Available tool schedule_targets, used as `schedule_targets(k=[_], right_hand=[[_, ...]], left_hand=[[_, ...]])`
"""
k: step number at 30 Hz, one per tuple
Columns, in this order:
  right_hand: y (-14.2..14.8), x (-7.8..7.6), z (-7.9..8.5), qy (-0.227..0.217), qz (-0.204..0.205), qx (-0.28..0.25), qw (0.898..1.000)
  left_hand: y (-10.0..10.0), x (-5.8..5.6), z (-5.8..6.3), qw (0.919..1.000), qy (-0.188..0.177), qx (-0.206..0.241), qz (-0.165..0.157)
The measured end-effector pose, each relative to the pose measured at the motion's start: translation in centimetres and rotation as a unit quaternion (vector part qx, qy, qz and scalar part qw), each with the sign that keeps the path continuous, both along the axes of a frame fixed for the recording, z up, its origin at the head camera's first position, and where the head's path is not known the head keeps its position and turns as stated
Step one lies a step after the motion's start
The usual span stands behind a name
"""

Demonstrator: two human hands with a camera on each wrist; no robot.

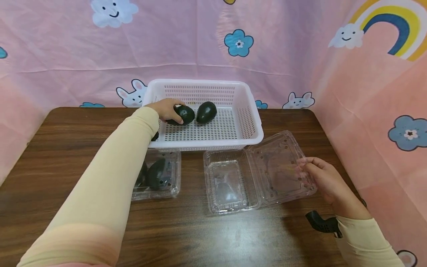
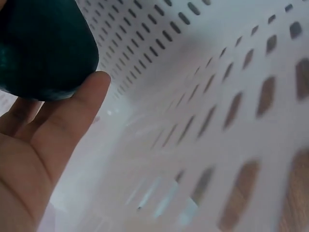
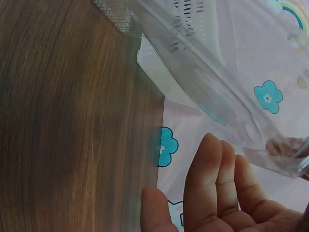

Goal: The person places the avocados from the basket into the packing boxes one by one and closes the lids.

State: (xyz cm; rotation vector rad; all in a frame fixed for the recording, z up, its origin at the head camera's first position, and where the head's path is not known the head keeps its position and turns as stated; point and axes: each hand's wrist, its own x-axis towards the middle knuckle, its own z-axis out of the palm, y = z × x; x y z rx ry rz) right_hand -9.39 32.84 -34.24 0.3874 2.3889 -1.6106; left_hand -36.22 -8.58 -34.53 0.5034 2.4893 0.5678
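Note:
Inside the white slotted basket (image 1: 207,142), my left hand (image 1: 166,108) grips a dark green avocado (image 1: 186,114), thumb on the near side. The left wrist view shows fingers under the same avocado (image 2: 46,53). Another avocado (image 1: 207,112) lies just right of it on the basket floor. My right hand (image 1: 328,180) pinches the outer edge of the lid (image 1: 280,168) of a clear plastic clamshell container (image 1: 230,185). That lid is folded out to the right and the bottom half holds nothing. In the right wrist view, a fingertip (image 3: 285,147) shows through the lid's corner; other fingers stay extended.
Left of the open clamshell, a second clear container (image 1: 175,185) holds dark avocados (image 1: 156,173), partly hidden by my left sleeve (image 1: 110,174). The basket stands at the back of the brown wooden table (image 1: 186,233), before a pink patterned cloth (image 1: 183,40).

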Motion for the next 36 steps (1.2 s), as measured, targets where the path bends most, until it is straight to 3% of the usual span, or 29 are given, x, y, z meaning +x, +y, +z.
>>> schedule_targets(k=[10, 21, 36], right_hand=[[-0.1, 0.2, -0.1, -0.002, -0.004, -0.004, 1.000], [-0.3, 0.4, 0.2, 0.009, -0.005, -0.016, 1.000], [-0.5, 1.0, 0.7, 0.017, -0.006, -0.027, 0.999]], left_hand=[[0.2, 0.5, 1.6, 0.9989, 0.035, 0.030, -0.002], [1.1, 0.9, 3.7, 0.9945, 0.033, 0.099, 0.007], [1.3, 2.9, 6.0, 0.9858, 0.063, 0.156, -0.005]])
